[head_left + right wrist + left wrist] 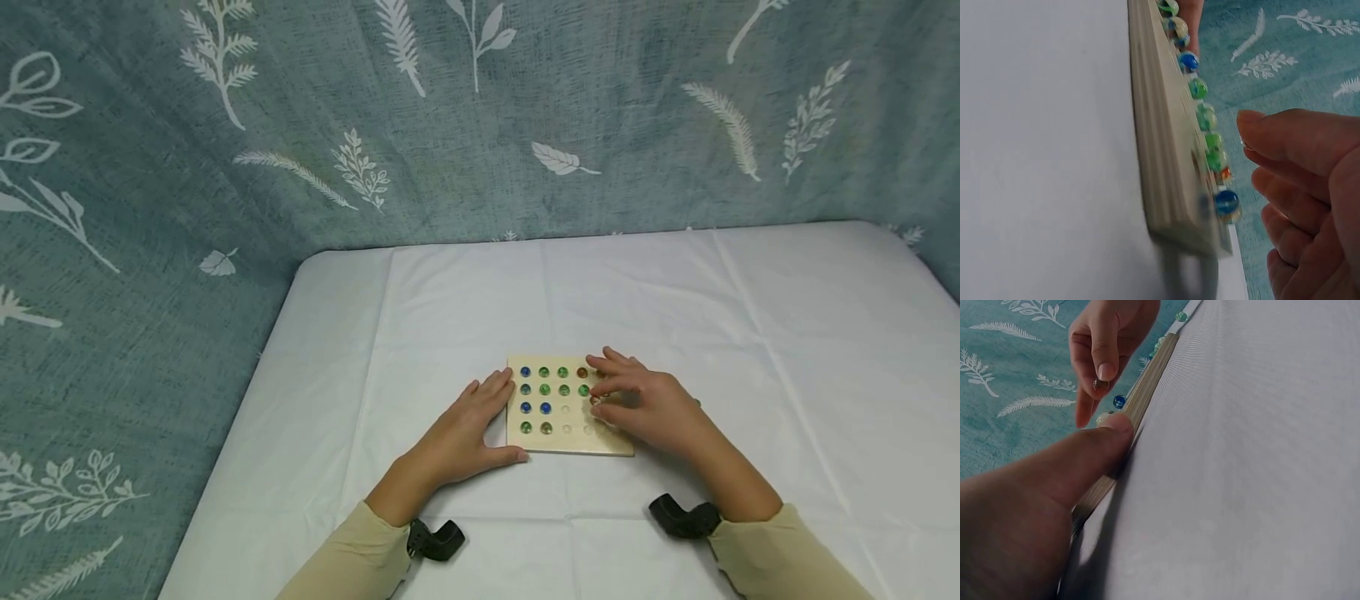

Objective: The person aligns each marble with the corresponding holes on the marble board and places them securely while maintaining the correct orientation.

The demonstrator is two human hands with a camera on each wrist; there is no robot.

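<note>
No writing shows. The pale wooden board (570, 439) lies on the white cloth (675, 292), its holes holding blue and green marbles (544, 390). The left hand (465, 433) rests flat against its edge; the right hand (645, 404) pinches a marble (1101, 384) above it.

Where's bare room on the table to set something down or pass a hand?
Free: the white table behind the board up to the curtain, and the wide stretches on both sides. Crowded: the board itself, with marbles, left hand at its edge and right hand over it.
</note>
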